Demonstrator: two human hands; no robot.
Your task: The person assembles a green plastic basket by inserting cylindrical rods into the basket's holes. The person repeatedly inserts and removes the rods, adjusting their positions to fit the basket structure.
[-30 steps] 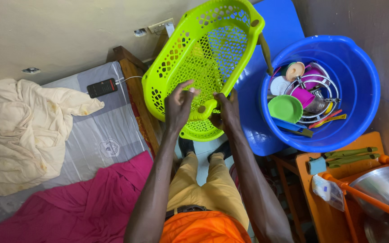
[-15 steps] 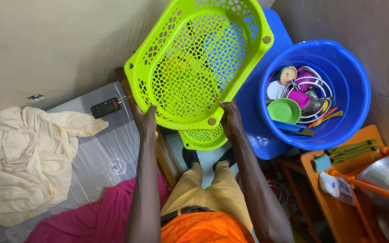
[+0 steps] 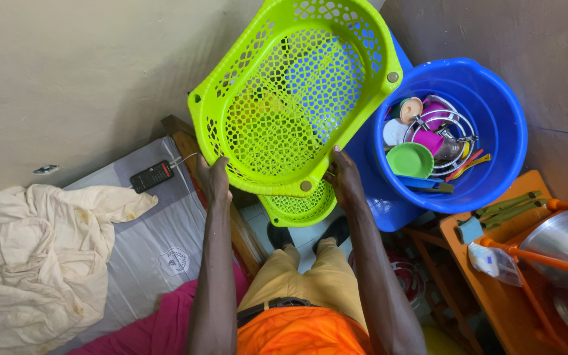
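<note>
The person is lifting the upper lime-green basket [image 3: 297, 98] off a second green basket [image 3: 300, 207] nested below, at frame centre. A moment ago both hands were inside the stack; now the left hand [image 3: 213, 179] and right hand [image 3: 342, 176] are gripping its near rim, fingers curled. It is tilting toward the blue tub [image 3: 494, 105] of dishes, upper right.

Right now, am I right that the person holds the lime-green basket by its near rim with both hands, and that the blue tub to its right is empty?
Not quite: the blue tub is not empty. The head view shows it holding dishes, among them a green bowl and a pink cup. The rest stands: the left hand and right hand hold the lime-green basket by its near rim.
</note>
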